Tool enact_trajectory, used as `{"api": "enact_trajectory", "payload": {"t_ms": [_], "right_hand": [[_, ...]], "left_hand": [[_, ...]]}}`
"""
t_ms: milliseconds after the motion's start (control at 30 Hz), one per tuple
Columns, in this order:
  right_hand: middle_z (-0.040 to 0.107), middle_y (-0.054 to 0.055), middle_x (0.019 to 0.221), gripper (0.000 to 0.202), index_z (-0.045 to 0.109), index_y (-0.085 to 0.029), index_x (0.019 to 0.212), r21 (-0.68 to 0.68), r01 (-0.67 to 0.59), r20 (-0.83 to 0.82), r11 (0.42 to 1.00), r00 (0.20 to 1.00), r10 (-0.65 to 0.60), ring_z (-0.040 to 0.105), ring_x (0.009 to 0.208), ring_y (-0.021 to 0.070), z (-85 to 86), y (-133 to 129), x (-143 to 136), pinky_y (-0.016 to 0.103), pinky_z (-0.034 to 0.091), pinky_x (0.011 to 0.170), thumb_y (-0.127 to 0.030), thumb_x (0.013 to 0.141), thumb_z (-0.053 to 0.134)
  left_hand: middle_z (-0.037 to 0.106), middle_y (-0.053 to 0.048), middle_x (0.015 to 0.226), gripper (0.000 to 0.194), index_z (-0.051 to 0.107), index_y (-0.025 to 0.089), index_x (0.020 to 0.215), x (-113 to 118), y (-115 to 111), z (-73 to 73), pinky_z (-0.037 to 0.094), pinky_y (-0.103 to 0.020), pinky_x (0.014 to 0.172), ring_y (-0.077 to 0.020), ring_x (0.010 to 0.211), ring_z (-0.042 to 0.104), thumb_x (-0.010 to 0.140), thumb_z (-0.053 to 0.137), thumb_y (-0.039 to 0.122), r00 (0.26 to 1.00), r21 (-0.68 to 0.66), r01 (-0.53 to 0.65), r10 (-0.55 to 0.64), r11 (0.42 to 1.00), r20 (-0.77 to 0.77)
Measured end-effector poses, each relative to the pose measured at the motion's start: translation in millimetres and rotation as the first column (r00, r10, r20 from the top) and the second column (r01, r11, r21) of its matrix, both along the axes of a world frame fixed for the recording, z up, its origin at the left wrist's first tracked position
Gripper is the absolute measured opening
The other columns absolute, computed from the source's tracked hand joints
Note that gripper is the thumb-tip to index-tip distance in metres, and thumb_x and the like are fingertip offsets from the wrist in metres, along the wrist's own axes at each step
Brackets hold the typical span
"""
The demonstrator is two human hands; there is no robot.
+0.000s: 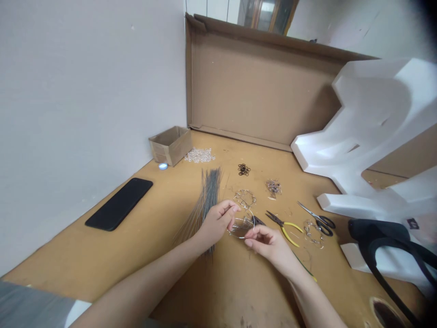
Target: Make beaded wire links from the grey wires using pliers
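A: Where is the wire loop [243, 225]?
B: Right of centre in the lower half of the frame, between the two hands, raised up over the table [150, 248].

A: How does the left hand [217, 222] stand?
B: Its fingers are bent and closed in a pinch on the upper left edge of the loop. The exact point of contact is too small to make out.

A: And the right hand [268, 243]?
B: It grips the lower right edge of the loop between thumb and fingertips.

A: What lies near them?
B: A bundle of thin grey wires [211, 193] runs partly behind the left hand. A beaded ring [245, 198] lies just above the loop in the frame. To the right are yellow-handled pliers [282, 224], then scissors [321, 222] with black handles, and another beaded ring [313, 233] just beside those.

A: Anything farther up?
B: A heap of black rings [243, 170] sits above centre, with a pile of small shiny pieces [273, 187] to its right. Clear beads [200, 155] are spread beside a small cardboard box [172, 146], left of centre.

A: And at far left?
B: A flat black slab [119, 204], much like a phone.
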State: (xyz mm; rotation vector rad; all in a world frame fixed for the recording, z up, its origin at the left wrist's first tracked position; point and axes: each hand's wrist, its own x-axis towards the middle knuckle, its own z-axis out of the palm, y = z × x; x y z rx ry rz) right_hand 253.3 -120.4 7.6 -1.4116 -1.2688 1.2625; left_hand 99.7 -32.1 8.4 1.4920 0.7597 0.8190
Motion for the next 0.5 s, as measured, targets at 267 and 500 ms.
{"api": "enact_trajectory", "payload": {"t_ms": [267,500], "right_hand": [[0.057,-0.001,0.062,0.019,0.061,-0.018,0.069,0.037,0.005,0.106,0.999,0.994,-0.008,0.048,0.057,0.0104,1.3,0.9,-4.5,0.023,0.038,0.054,-0.037,0.068,0.065],[0.052,-0.002,0.061,0.018,0.057,-0.017,0.067,0.042,0.000,0.077,0.999,0.997,-0.003,0.043,0.053,0.0090,0.1,2.1,-7.5,0.021,0.034,0.051,-0.035,0.071,0.061]], "left_hand": [[0.040,0.008,0.043,0.023,0.051,0.017,0.078,0.8,-1.5,-1.8,0.032,-0.019,0.049,-0.0074,0.041,0.037,0.082,0.041,0.038,1.000,0.003,0.003,-0.003,1.000,-0.020],[0.041,0.008,0.043,0.025,0.051,0.017,0.078,1.0,-2.6,-3.7,0.033,-0.020,0.051,-0.0078,0.043,0.037,0.083,0.039,0.039,1.000,0.039,-0.003,0.004,0.999,-0.025]]}}
